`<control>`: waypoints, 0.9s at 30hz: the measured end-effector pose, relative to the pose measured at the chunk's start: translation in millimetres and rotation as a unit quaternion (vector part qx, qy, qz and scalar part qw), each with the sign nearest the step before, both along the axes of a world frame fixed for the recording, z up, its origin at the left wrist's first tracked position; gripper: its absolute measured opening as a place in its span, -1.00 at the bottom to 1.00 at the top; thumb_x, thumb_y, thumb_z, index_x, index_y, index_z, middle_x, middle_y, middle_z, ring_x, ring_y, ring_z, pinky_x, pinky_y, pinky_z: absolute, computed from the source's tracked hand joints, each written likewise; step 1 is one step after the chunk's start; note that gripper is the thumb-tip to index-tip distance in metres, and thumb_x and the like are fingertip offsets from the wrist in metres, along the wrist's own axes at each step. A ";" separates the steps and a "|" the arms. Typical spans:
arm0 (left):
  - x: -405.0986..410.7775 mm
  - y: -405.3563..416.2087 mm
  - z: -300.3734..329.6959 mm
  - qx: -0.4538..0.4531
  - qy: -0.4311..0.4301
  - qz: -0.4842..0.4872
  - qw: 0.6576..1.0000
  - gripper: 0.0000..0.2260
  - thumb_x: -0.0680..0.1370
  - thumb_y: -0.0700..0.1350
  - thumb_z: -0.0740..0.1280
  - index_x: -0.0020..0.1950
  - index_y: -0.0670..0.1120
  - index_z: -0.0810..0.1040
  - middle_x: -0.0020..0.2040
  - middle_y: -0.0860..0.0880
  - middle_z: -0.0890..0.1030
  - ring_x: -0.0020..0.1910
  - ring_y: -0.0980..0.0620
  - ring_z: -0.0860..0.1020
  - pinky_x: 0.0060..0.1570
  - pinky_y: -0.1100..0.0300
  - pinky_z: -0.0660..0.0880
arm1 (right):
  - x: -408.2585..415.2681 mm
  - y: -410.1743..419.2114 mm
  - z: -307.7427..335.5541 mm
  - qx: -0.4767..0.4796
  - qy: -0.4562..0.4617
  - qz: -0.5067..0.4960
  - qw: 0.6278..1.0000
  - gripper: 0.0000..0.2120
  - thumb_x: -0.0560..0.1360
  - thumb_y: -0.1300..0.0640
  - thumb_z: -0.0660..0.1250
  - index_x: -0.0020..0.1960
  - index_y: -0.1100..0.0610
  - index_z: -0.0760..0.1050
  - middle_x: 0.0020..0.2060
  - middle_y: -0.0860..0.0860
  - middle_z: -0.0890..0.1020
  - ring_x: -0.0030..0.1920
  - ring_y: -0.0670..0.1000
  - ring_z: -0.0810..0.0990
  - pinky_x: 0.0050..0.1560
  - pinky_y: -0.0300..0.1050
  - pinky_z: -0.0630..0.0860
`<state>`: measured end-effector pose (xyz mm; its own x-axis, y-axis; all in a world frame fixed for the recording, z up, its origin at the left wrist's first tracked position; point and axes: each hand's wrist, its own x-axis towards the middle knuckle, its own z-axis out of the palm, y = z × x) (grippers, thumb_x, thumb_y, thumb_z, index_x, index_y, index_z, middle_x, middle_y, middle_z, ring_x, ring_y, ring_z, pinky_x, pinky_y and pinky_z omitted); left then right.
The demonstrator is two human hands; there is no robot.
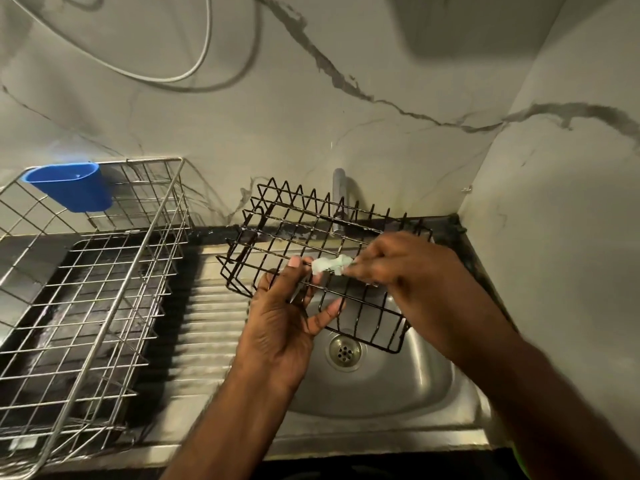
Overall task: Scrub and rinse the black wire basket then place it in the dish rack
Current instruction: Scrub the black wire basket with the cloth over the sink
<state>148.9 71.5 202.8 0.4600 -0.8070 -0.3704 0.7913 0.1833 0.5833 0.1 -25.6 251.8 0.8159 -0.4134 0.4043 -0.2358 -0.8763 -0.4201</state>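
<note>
Left hand (284,327) gripping black wire basket (322,258) over sink (381,386), right hand (405,265) pinching pale scrubber (329,265)

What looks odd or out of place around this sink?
Dark grime lines the back edge of the sink where it meets the wall. The black wire basket shows rusty patches on its wires. Nothing looks spilled.
</note>
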 end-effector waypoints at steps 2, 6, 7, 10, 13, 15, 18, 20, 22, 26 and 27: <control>2.5 -0.2 0.8 -0.010 0.004 0.005 1.000 -0.78 0.50 -0.07 0.42 0.11 -0.06 0.56 -0.07 -0.01 0.63 -0.30 0.17 0.66 -0.37 0.07 0.66 | -5.1 -7.8 1.3 0.015 -0.060 -0.041 0.997 -0.74 0.46 0.32 0.42 0.09 0.08 0.69 -0.07 -0.03 0.65 -0.05 -0.06 0.62 -0.09 -0.21 0.58; 4.2 0.3 -1.7 -0.009 -0.008 0.000 1.000 -0.81 0.46 -0.03 0.44 0.01 -0.06 0.58 -0.12 -0.03 0.61 -0.31 0.15 0.65 -0.37 0.07 0.66 | -15.3 -22.8 6.1 0.107 -0.058 0.022 0.992 -0.75 0.44 0.30 0.48 0.05 0.05 0.71 -0.06 -0.13 0.67 -0.01 -0.14 0.64 -0.04 -0.34 0.54; 4.0 -0.2 -2.0 -0.010 -0.005 -0.003 1.000 -0.80 0.45 -0.03 0.44 0.01 -0.06 0.58 -0.11 -0.03 0.62 -0.29 0.15 0.66 -0.36 0.07 0.67 | -17.4 -24.9 6.5 0.125 -0.074 0.025 0.989 -0.75 0.45 0.32 0.48 0.06 0.07 0.71 -0.05 -0.13 0.67 0.01 -0.13 0.65 0.00 -0.31 0.55; 4.3 -0.9 -4.3 -0.001 0.012 0.009 1.000 -0.83 0.45 -0.01 0.43 -0.05 -0.06 0.60 -0.12 -0.01 0.62 -0.29 0.17 0.66 -0.39 0.10 0.66 | -20.6 -29.3 5.0 0.073 -0.055 0.001 0.996 -0.68 0.45 0.38 0.47 0.08 0.03 0.71 -0.03 -0.17 0.66 0.06 -0.14 0.63 0.05 -0.21 0.58; 2.3 -1.5 -3.8 0.013 0.012 0.014 1.000 -0.82 0.42 0.03 0.43 -0.15 -0.07 0.59 -0.22 0.00 0.64 -0.31 0.18 0.67 -0.41 0.12 0.65 | -27.6 -31.0 5.5 0.126 -0.054 0.014 0.990 -0.74 0.44 0.35 0.48 0.04 0.06 0.72 -0.06 -0.15 0.68 0.01 -0.13 0.65 0.00 -0.31 0.55; 1.5 -1.9 -2.1 0.015 0.023 0.019 0.999 -0.84 0.40 0.02 0.43 -0.17 -0.06 0.59 -0.27 0.04 0.65 -0.33 0.20 0.66 -0.43 0.14 0.64 | -30.7 -33.9 7.7 0.123 -0.134 -0.039 0.983 -0.77 0.46 0.34 0.45 0.04 0.09 0.71 -0.06 -0.13 0.68 0.00 -0.09 0.66 0.02 -0.21 0.58; 2.3 -2.5 -0.8 0.021 0.032 0.029 0.999 -0.89 0.41 -0.04 0.43 -0.15 -0.05 0.59 -0.29 0.06 0.64 -0.34 0.22 0.66 -0.43 0.16 0.64 | -29.9 -37.0 4.5 0.046 -0.124 -0.091 0.987 -0.76 0.48 0.33 0.44 0.06 0.06 0.70 -0.06 -0.11 0.67 0.00 -0.11 0.63 0.05 -0.14 0.58; 2.8 -2.8 -1.9 0.027 0.030 0.029 0.999 -0.89 0.40 -0.08 0.45 -0.12 -0.05 0.59 -0.24 0.05 0.64 -0.32 0.21 0.67 -0.42 0.14 0.65 | -27.5 -30.6 -1.1 0.036 -0.043 -0.035 0.998 -0.70 0.46 0.33 0.46 0.07 -0.01 0.69 -0.03 -0.16 0.65 0.03 -0.19 0.60 0.05 -0.30 0.54; 2.9 -2.8 -3.5 0.028 0.037 0.030 0.998 -0.85 0.39 -0.12 0.45 -0.07 -0.05 0.60 -0.20 0.04 0.65 -0.31 0.20 0.67 -0.43 0.15 0.64 | -27.4 -22.1 -3.9 0.066 -0.008 0.034 0.997 -0.69 0.46 0.33 0.46 0.07 -0.03 0.70 -0.01 -0.17 0.66 0.05 -0.21 0.60 0.01 -0.35 0.53; 3.5 -2.3 -2.3 0.027 0.064 0.033 0.997 -0.87 0.39 -0.17 0.43 -0.08 -0.09 0.61 -0.22 0.03 0.66 -0.32 0.19 0.67 -0.49 0.20 0.62 | -28.4 -21.3 5.5 0.078 -0.021 0.060 0.995 -0.71 0.48 0.32 0.40 0.08 0.01 0.69 0.03 -0.15 0.65 0.08 -0.18 0.61 0.04 -0.34 0.54; 2.9 -1.7 -2.0 0.030 0.064 0.031 0.997 -0.88 0.39 -0.18 0.43 -0.08 -0.10 0.61 -0.23 0.03 0.66 -0.32 0.20 0.67 -0.48 0.19 0.62 | -28.3 -27.3 5.8 0.052 -0.027 0.032 0.998 -0.69 0.48 0.35 0.39 0.09 0.01 0.68 0.03 -0.13 0.64 0.08 -0.15 0.59 0.06 -0.32 0.53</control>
<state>151.9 69.8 200.8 0.4550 -0.7527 -0.4758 0.8477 0.2026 0.4903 -28.1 -52.9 257.7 0.8202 -0.4031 0.4060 -0.1557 -0.8401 -0.5196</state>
